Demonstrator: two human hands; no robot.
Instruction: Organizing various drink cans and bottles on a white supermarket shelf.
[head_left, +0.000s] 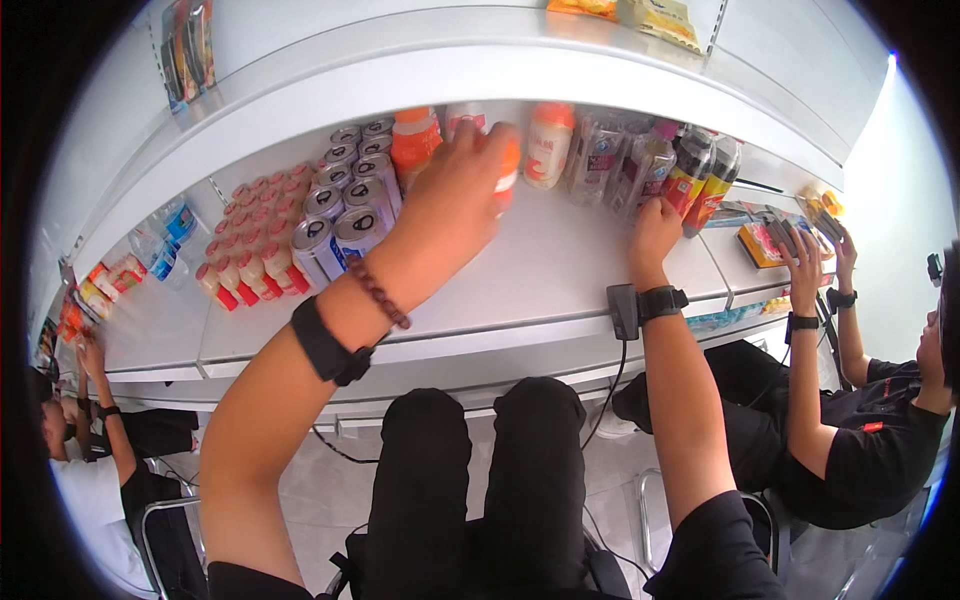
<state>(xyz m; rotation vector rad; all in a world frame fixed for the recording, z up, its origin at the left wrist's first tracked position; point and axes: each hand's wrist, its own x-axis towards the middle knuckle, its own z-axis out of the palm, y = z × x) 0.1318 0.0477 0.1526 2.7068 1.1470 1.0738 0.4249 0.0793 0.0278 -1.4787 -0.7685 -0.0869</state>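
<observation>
My left hand (461, 187), blurred by motion, is wrapped round an orange-capped bottle (508, 169) above the white shelf (517, 255). Behind it stand an orange bottle (414, 142) and a white bottle (465, 116), both partly hidden. A white bottle with an orange cap (550, 146) is to the right of the held one. My right hand (651, 236) has its fingers bent at the lower part of a clear, purple-capped bottle (654, 165); whether they grip it is hidden. Dark drink bottles with red and yellow labels (686, 176) lean beside that hand.
Several drink cans (360, 225) and small red-capped bottles (259, 240) stand in rows on the left. An upper shelf edge (480, 75) overhangs the bottles. Co-workers' hands handle packets at the right (802, 266) and far left (90, 352). A cable (619, 390) hangs from my right wrist.
</observation>
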